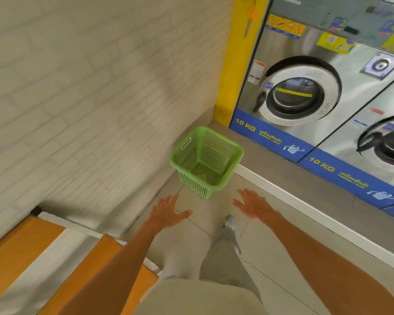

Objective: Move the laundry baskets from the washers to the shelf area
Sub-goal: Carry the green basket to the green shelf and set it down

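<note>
A green plastic laundry basket (205, 161) stands empty on the tiled floor in the corner, between the brick wall and the first washer (298, 94). Both my arms are stretched out toward it. My left hand (168, 211) is open with fingers spread, a short way below the basket's near left side. My right hand (254, 205) is open too, just below and right of the basket. Neither hand touches the basket.
Two steel front-loading washers with blue "10 KG" labels sit on a raised grey plinth (305, 178) along the right; the second washer (387, 146) is partly cut off. A pale brick wall (89, 98) fills the left. An orange-and-white bench (43, 258) is at lower left.
</note>
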Motion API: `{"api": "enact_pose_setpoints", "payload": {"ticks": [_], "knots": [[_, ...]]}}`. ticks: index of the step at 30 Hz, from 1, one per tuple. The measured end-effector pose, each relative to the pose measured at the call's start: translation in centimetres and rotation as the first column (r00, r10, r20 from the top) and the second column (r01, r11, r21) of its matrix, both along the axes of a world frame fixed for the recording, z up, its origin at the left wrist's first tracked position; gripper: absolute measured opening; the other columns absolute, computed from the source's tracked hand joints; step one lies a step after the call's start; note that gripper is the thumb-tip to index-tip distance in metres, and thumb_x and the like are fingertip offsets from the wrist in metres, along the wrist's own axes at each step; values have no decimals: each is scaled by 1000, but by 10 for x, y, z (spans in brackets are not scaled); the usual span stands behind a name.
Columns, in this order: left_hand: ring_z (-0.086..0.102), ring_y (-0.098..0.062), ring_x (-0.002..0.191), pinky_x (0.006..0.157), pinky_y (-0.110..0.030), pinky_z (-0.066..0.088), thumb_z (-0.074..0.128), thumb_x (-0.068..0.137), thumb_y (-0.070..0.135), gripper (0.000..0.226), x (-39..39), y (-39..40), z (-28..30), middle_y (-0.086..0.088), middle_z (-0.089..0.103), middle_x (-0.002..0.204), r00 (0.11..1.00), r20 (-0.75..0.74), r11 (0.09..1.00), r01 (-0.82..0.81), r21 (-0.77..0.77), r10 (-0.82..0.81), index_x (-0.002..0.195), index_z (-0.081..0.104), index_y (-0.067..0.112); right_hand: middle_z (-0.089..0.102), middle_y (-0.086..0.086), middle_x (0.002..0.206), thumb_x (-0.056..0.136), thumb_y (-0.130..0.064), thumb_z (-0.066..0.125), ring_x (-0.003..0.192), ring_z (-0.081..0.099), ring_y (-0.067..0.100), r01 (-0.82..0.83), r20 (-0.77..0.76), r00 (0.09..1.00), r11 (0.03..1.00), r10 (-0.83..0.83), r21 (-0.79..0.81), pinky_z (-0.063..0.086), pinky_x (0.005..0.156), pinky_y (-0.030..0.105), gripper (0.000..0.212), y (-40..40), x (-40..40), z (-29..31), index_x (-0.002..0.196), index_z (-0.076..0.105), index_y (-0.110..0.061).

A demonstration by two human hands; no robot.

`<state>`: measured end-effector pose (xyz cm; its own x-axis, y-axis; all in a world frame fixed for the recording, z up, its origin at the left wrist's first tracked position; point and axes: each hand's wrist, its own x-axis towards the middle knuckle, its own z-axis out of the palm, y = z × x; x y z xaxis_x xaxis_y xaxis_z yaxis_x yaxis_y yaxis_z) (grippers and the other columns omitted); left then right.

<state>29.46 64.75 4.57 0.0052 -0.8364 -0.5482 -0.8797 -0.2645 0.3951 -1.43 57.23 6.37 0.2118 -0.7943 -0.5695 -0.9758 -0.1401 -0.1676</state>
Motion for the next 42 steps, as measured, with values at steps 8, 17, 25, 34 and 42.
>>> {"api": "enact_pose_setpoints", "payload": {"ticks": [8, 17, 25, 34, 42], "knots": [[44, -29, 136, 111, -46, 38, 62, 87, 54, 85, -40, -160, -72, -11, 37, 155, 792, -179, 811, -558, 174, 583, 153, 22, 18, 41, 13, 150, 97, -56, 34, 136, 41, 34, -146, 52, 989, 984, 142, 106, 36, 107, 54, 63, -232, 5, -71, 147, 32, -18], [63, -23, 95, 81, -39, 55, 70, 85, 38, 77, -91, -263, -205, -10, 59, 131, 494, -115, 502, -802, 324, 862, 148, 31, 21, 50, 25, 139, 97, -37, 52, 128, 48, 42, 16, 41, 999, 989, -22, 150, 42, 101, 51, 59, -435, 17, -216, 143, 38, -2], [57, -26, 111, 82, -33, 46, 72, 85, 30, 88, -80, -342, -360, -11, 52, 139, 324, -156, 356, -898, 259, 933, 151, 17, 15, 48, 27, 136, 92, -27, 62, 124, 49, 44, 3, -11, 1000, 1000, -3, -31, 45, 96, 47, 64, -551, 16, -356, 141, 34, 2], [64, -17, 83, 65, -26, 53, 63, 87, 11, 63, -62, -311, -330, -2, 62, 110, 91, -221, 133, -975, 180, 971, 144, 35, 15, 67, 15, 117, 85, -66, 51, 104, 65, 36, 65, 90, 992, 981, -83, 184, 53, 85, 40, 68, -553, 18, -334, 131, 55, -15], [71, -18, 86, 67, -31, 62, 71, 84, 13, 55, -66, -158, -119, -3, 69, 109, -264, -396, -233, -964, 126, 880, 137, 54, 19, 59, 8, 66, 93, -52, 52, 54, 49, 15, -96, 310, 949, 991, 63, 91, 33, 47, 25, 50, -437, 48, -138, 83, 60, -4]]}}
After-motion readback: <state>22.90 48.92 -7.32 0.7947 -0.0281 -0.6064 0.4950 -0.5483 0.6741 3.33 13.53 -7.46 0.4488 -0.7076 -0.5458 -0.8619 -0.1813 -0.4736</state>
